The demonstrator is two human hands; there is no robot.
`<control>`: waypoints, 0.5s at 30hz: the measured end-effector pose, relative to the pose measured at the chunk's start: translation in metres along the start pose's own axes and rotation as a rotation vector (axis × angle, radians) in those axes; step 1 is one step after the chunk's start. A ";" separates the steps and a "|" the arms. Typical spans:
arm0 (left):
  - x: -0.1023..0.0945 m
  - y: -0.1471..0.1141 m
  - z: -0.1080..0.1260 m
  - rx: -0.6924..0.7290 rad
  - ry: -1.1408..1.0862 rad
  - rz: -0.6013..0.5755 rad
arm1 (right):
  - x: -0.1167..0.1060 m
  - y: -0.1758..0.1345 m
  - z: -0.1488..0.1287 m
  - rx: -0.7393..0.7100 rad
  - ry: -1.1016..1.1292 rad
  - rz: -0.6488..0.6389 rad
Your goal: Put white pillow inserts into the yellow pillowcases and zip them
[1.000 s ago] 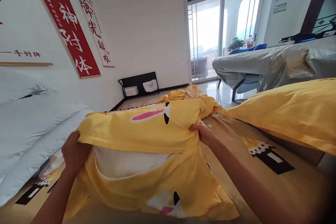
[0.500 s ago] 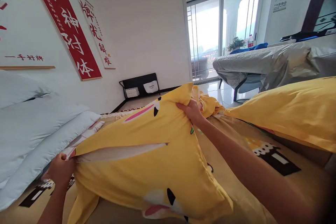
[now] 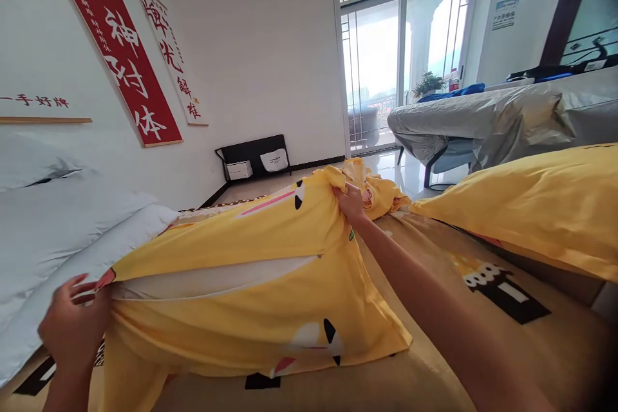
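A yellow pillowcase (image 3: 232, 328) with a cartoon face print stretches across the bed in front of me. A long slit in it gapes, and white material (image 3: 212, 280) shows inside. At the slit's left end, my left hand (image 3: 74, 322) pinches the edge of the pillowcase, its upper fingers curled loosely. My right hand (image 3: 350, 203) is closed on bunched cloth at the far right corner. The near side of the pillowcase hangs down onto the brown patterned bedsheet (image 3: 434, 335).
White pillows (image 3: 72, 225) are stacked at the left by the wall. Another yellow pillow (image 3: 531, 199) lies at the right, and crumpled yellow cloth (image 3: 386, 196) beyond my right hand. A table under a silvery cover (image 3: 458, 116) stands near the glass door (image 3: 371, 77).
My left hand has moved left, pulling the pillowcase's left end along and stretching the slit. The near side has lifted and flattened. My right hand keeps its hold on the far corner.
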State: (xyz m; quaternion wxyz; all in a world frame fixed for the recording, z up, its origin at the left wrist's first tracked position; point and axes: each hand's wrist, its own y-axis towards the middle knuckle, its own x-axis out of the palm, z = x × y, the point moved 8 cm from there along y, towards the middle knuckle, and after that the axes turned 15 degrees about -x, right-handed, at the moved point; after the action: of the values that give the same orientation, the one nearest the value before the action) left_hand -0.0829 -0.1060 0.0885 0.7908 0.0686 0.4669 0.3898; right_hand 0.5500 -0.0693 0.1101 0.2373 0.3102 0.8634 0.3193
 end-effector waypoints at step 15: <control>0.121 -0.028 0.052 -0.017 0.177 -0.365 | 0.140 -0.125 -0.024 -0.471 -0.403 -1.082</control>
State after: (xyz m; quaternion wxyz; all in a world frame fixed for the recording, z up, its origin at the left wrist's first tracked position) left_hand 0.0049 -0.0301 0.0211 0.8048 -0.0583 0.5359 0.2485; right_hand 0.3898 -0.0580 0.0101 0.5856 -0.1776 0.7431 0.2708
